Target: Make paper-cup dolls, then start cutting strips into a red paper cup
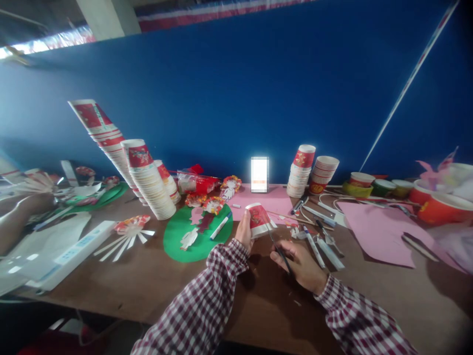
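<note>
My left hand is closed around a red and white paper cup, which lies tilted on its side above the table. In my right hand is a pair of dark scissors, their blades at the cup's rim on the right. Just left of my hands lies a green paper oval with cut paper figures and flower-like cup pieces on it, along with a marker. Behind the cup is a pink sheet strewn with small scraps.
Tall stacks of paper cups stand at the back left, shorter stacks behind my right hand. Markers, another pink sheet and orange bowls lie rightward. A cut cup and another person's arm are leftward.
</note>
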Action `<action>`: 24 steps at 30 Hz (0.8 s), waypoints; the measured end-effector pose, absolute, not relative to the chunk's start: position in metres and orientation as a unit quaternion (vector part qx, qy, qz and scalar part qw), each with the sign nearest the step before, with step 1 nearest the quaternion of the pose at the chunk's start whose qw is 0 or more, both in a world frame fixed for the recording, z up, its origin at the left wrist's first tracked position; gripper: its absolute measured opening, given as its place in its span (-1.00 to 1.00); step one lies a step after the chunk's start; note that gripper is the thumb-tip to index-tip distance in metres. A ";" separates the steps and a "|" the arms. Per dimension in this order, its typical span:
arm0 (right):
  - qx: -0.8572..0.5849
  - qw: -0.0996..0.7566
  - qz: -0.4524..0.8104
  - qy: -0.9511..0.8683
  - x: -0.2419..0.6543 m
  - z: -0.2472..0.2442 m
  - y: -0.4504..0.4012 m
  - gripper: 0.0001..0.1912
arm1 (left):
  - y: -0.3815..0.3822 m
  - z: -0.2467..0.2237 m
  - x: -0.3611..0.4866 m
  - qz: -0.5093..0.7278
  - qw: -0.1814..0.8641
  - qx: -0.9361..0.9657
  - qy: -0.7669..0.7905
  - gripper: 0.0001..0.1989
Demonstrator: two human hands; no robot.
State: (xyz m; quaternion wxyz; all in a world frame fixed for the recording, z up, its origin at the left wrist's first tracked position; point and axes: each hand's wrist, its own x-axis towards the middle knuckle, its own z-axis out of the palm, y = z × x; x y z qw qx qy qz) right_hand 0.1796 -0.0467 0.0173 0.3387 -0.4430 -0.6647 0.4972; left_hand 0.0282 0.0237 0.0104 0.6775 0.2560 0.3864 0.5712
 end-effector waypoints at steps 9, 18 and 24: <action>-0.443 0.342 0.491 -0.667 0.180 0.014 -0.047 -0.74 | 0.023 0.013 0.029 0.573 0.684 0.248 0.377 -0.48; -0.453 0.343 0.463 -0.680 0.181 0.013 -0.046 -0.77 | 0.021 0.018 0.030 0.567 0.683 0.247 0.389 -0.48; -0.465 0.341 0.449 -0.682 0.181 0.013 -0.047 -0.75 | 0.022 0.014 0.029 0.568 0.687 0.255 0.374 -0.46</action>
